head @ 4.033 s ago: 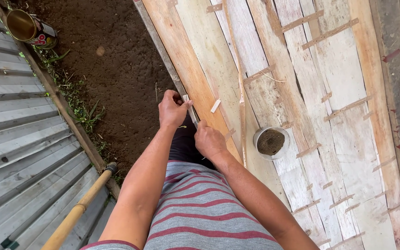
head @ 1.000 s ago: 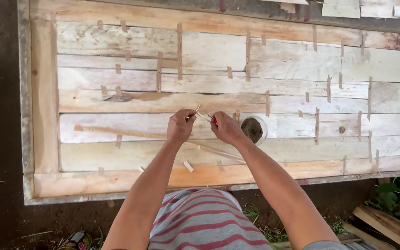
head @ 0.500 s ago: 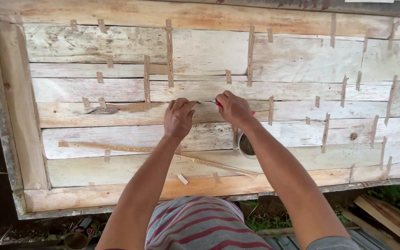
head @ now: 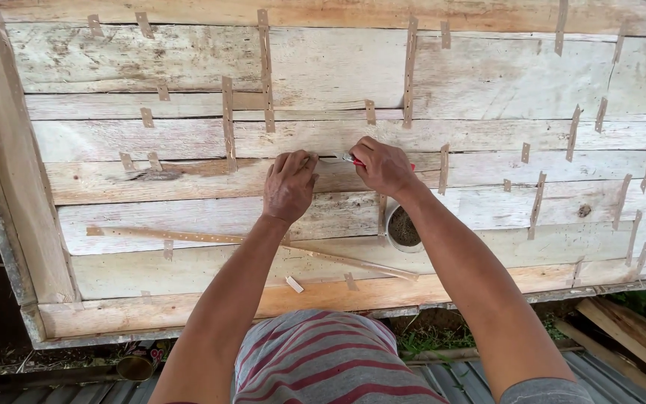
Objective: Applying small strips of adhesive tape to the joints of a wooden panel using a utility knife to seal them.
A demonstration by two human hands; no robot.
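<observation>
My left hand [head: 290, 184] rests knuckles-up on a pale wooden plank panel [head: 151, 52], fingers curled by a seam between two planks. My right hand [head: 381, 165] is closed around a red-handled tool [head: 350, 158] whose metal tip points left toward the left hand's fingers. What the left fingers pinch is hidden. Thin wooden strips [head: 264, 67] are fixed across the plank seams all over the panel. A long loose slat [head: 248, 244] lies slanted on the planks below my hands.
A small white cup [head: 402, 229] with dark contents stands on the panel under my right wrist. Corrugated metal sheets [head: 54, 390] and a small round tin [head: 135, 367] lie below the panel's near edge. Loose boards [head: 629, 329] lie at the lower right.
The view has closed in on the panel and shifted. Both hands have moved up to a higher plank seam and now meet there, the cup now below the right wrist.
</observation>
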